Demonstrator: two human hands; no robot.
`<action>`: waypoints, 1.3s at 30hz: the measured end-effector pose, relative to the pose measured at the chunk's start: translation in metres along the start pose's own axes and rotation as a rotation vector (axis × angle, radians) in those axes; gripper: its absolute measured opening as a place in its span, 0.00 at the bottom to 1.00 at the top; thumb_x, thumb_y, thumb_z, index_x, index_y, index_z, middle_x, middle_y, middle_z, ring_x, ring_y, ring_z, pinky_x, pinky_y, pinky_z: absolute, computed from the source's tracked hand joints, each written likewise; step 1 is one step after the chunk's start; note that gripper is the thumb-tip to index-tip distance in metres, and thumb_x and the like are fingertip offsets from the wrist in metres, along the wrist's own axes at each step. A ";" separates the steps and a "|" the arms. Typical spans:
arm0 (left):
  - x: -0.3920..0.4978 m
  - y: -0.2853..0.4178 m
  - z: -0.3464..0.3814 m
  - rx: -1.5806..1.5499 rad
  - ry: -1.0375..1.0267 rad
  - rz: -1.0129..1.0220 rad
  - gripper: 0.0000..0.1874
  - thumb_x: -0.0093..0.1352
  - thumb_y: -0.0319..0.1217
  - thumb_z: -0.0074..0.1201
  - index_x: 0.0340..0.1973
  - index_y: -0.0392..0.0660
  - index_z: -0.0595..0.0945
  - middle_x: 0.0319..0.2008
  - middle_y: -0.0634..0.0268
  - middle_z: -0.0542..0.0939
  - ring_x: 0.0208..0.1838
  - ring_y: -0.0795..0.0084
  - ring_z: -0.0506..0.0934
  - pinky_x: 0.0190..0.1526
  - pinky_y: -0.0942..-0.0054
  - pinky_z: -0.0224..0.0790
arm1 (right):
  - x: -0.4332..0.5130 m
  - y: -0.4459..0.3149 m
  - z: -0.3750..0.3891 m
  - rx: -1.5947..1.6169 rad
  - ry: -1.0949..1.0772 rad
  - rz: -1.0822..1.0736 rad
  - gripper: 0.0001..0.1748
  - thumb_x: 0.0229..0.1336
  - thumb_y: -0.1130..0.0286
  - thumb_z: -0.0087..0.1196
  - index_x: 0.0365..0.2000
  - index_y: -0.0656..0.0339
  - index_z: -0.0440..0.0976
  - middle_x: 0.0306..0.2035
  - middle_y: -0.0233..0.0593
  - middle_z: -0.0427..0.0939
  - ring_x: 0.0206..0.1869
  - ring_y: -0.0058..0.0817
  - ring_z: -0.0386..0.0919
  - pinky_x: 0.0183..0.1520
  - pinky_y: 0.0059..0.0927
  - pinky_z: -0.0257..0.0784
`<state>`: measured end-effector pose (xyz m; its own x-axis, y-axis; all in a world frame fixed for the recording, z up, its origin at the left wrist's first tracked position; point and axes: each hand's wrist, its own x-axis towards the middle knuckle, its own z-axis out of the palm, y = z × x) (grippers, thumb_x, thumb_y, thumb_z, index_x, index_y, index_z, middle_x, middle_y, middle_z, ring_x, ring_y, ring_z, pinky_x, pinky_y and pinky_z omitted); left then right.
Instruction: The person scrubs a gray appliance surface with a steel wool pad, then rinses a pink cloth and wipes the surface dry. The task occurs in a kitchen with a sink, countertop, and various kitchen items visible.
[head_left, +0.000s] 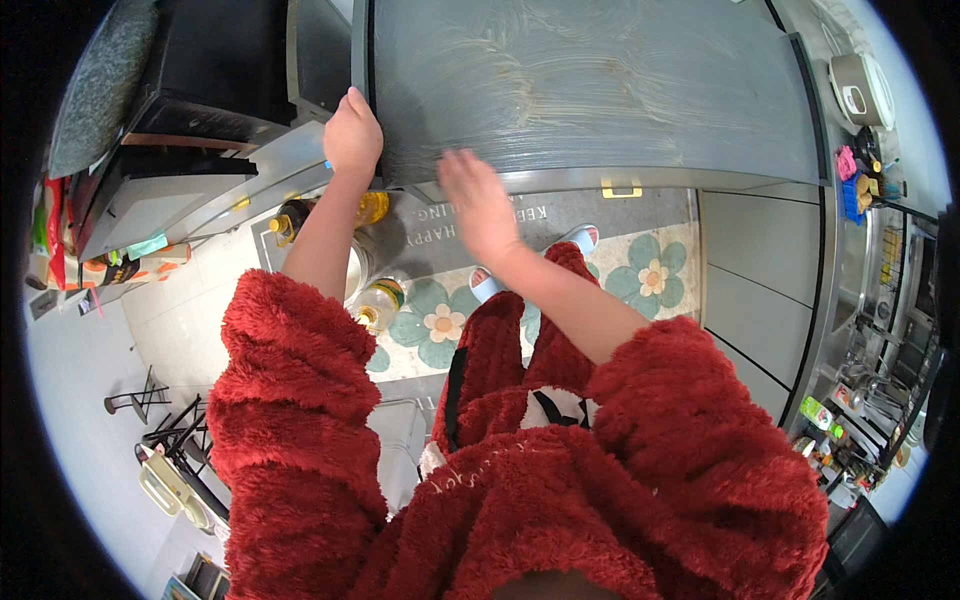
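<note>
A wide grey panel (600, 97) with a smooth face lies before me, covered in pale, curved smears and streaks. My left hand (352, 136) is curled against the dark frame at the panel's left edge, its fingertips hidden from view. Over the near left corner, my right hand (476, 199) is flat and blurred by motion. Nothing shows in it, and I cannot tell whether it touches the panel. Along the near side runs a metal edge (555, 180), with a yellow piece (622, 188) on it.
Bottles of yellow oil (379, 304) stand on the floor by a flowered mat (637, 285), left of my feet. Black appliances (210, 67) rise at left. A rice cooker (862, 90) and a counter (862, 262) with a dish rack are at right.
</note>
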<state>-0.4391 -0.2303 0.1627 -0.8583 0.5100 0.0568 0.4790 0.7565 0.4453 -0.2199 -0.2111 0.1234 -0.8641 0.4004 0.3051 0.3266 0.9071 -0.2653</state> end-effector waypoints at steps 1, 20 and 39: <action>0.001 0.000 -0.001 0.004 0.012 -0.001 0.29 0.75 0.46 0.24 0.36 0.38 0.79 0.34 0.42 0.80 0.40 0.39 0.77 0.45 0.46 0.68 | 0.009 -0.017 0.005 0.033 0.018 -0.014 0.29 0.51 0.74 0.45 0.56 0.67 0.66 0.63 0.45 0.64 0.66 0.42 0.60 0.67 0.41 0.55; 0.000 -0.004 0.002 0.011 0.017 0.007 0.31 0.75 0.49 0.26 0.47 0.38 0.79 0.40 0.39 0.79 0.46 0.36 0.75 0.49 0.47 0.66 | -0.131 0.272 -0.139 -0.317 0.068 0.356 0.27 0.52 0.80 0.45 0.55 0.61 0.67 0.58 0.44 0.70 0.62 0.42 0.67 0.65 0.39 0.60; -0.001 0.001 0.000 0.036 0.008 -0.017 0.28 0.75 0.47 0.26 0.43 0.40 0.80 0.34 0.39 0.80 0.40 0.36 0.77 0.45 0.45 0.68 | -0.001 -0.001 -0.009 -0.012 -0.016 0.016 0.29 0.51 0.74 0.46 0.57 0.69 0.65 0.61 0.48 0.66 0.66 0.43 0.59 0.68 0.40 0.55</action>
<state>-0.4379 -0.2302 0.1635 -0.8677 0.4937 0.0571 0.4706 0.7793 0.4137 -0.2157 -0.2111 0.1314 -0.8645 0.4129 0.2867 0.3451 0.9022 -0.2587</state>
